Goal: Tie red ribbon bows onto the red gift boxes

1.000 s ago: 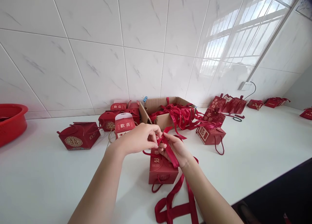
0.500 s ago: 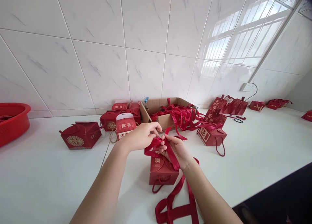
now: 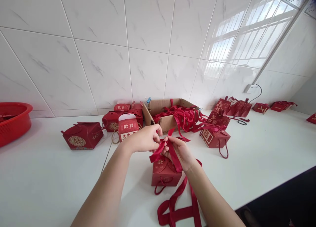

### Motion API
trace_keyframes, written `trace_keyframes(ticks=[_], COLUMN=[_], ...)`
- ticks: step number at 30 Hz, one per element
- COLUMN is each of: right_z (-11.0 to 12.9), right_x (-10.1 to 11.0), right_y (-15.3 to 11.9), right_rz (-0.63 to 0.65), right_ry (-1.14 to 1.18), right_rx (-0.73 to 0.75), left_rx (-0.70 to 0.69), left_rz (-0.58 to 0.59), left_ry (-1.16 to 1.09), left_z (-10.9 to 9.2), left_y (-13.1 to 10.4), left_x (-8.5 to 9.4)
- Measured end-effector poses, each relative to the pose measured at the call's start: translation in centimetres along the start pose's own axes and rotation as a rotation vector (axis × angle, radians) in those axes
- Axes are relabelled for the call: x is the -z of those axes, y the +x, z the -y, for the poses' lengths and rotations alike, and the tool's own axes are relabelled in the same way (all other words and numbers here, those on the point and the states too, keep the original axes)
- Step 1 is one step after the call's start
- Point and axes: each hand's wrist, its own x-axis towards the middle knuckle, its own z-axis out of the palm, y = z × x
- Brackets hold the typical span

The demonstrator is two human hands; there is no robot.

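Observation:
Both my hands work on a red satin ribbon [image 3: 174,157] just above a small red gift box [image 3: 166,176] with a cord handle at its front. My right hand [image 3: 181,151] pinches the ribbon between thumb and fingers, with a length hanging over the box. From the left, my left hand [image 3: 148,138] bends its fingers onto a ribbon loop beside the right fingertips. The fingers cover part of the ribbon and the box's top. More ribbon trails down past my right wrist onto the table.
Behind the hands stands a cardboard box [image 3: 147,116] full of loose red ribbon. More red boxes stand left, including a handled box [image 3: 84,136], and right, including a ribbon-topped box [image 3: 214,136]. Scissors [image 3: 242,122] lie farther right; a red plastic basket [image 3: 16,125] sits far left.
The ribbon on the left, earlier a wider loop, now hangs as a narrower strip toward the lower left. My left fingers have shifted slightly; my right hand stays nearly where it was.

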Motion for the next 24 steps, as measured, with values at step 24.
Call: trace_keyframes(ticks=[24], right_z=[0.3], right_x=[-0.3], right_y=[-0.6], right_rz=[-0.012], right_ry=[0.015], right_rx=[0.073], left_rx=[0.238], left_rz=[-0.102], left_ry=[0.201], left_z=[3.4], left_y=[-3.2], left_x=[4.5])
